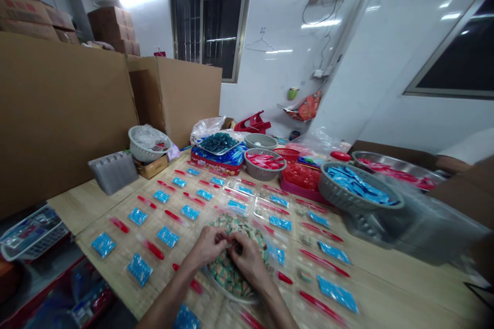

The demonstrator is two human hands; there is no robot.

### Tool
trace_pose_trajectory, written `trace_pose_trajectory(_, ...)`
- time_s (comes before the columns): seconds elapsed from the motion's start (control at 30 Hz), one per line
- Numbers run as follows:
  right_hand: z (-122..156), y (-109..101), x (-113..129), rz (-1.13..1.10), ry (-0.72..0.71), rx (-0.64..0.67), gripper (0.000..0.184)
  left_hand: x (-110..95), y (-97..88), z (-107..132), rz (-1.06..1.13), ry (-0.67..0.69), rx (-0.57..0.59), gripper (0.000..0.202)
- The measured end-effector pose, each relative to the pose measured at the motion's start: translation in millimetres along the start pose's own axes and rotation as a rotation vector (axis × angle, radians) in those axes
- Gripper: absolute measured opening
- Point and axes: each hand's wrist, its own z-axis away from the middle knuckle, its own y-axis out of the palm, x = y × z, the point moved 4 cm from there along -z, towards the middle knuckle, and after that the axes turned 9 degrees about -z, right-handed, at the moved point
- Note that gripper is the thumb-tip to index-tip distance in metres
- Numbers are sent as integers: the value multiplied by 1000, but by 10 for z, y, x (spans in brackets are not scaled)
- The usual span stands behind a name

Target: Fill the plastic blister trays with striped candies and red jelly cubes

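Note:
A round basin [244, 299] full of small tan and green pieces [227, 276] stands on the table before me. Over its middle, my left hand [210, 245] and my right hand [247, 256] come together with fingertips pinched close; whatever is between them is too small or hidden to make out. Around the basin lie rows of clear plastic trays [266, 208], with blue printed packets [167, 236] and slim red pen-like items [324, 263] in them. A few trays at the right also hold small tan-green pieces [305, 274].
Along the back stand a basket of red items [265, 160], a tray of teal pieces [218, 143], a pink tub of red pieces [303, 177] and a basket of blue packets [355, 185]. Cardboard [65, 113] walls the left. Another person's arm [450, 163] shows at far right.

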Motion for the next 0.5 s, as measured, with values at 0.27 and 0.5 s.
trace_pose_trajectory(0.27,12,3,-1,27,3,-2,28,26,-8,-12,-29,-22,-10,30)
trace_pose_trajectory(0.5,9,8,-16,40,5,-9,21,0,-16,-7,-1,-33,-19,21)
